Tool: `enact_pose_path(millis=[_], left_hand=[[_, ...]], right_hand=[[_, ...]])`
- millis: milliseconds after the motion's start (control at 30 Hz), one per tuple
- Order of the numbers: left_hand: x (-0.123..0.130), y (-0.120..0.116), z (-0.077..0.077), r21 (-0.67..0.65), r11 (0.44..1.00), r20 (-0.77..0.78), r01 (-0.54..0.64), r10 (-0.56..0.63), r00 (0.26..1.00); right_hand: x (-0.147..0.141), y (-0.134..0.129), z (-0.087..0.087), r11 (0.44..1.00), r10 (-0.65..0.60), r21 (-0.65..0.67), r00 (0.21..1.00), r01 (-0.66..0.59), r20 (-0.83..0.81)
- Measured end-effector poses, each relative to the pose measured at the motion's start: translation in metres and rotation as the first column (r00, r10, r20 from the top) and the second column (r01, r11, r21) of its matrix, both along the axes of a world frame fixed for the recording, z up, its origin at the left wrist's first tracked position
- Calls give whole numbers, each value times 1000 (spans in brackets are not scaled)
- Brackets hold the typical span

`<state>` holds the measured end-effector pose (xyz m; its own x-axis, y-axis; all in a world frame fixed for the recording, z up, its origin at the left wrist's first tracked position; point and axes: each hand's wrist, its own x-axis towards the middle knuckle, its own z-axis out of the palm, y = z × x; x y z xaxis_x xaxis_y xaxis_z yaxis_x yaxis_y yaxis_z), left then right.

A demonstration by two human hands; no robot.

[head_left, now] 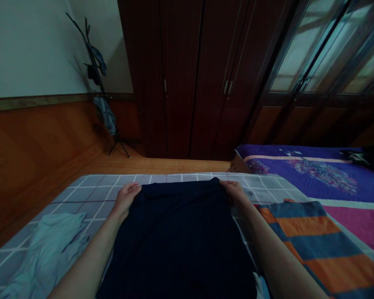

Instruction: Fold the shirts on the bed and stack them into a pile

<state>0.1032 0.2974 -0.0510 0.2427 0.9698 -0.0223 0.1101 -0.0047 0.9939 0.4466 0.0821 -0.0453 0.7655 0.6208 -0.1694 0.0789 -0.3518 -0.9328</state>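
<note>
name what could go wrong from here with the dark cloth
The dark navy fabric is pinched only at its two far corners by the left hand and right hand, so one might slip free. Uneven pulling could also crease it or drag the grey checked bedcover beneath.

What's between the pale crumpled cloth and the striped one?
The head view shows the dark cloth, its far corners in the left hand and right hand, plus both forearms and checked cover.
</note>
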Motion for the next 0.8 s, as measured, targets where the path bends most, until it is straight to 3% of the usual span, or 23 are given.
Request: enact_pose_path(millis=[133,300,467,567,667,800], left_hand=[[2,-2,-4,195,979,-260,-51,101,960],[0,-1,-2,296,951,-445,86,58,894],[-9,5,-4,398,917,-426,14,171,888],[-14,12,-6,392,919,-394,-43,210,895],[-9,26,-2,325,944,-373,-57,183,909],[16,49,6,244,970,-369,-24,115,922]], right_hand=[[-3,4,1,1000,12,11,996,-11,-87],[-7,7,8,988,-12,154,993,30,-116],[-4,2,13,971,-49,228,992,75,-117],[-3,0,12,971,-25,232,992,53,-121],[-3,2,9,973,-5,227,993,32,-118],[0,6,1,974,3,226,996,18,-93]])
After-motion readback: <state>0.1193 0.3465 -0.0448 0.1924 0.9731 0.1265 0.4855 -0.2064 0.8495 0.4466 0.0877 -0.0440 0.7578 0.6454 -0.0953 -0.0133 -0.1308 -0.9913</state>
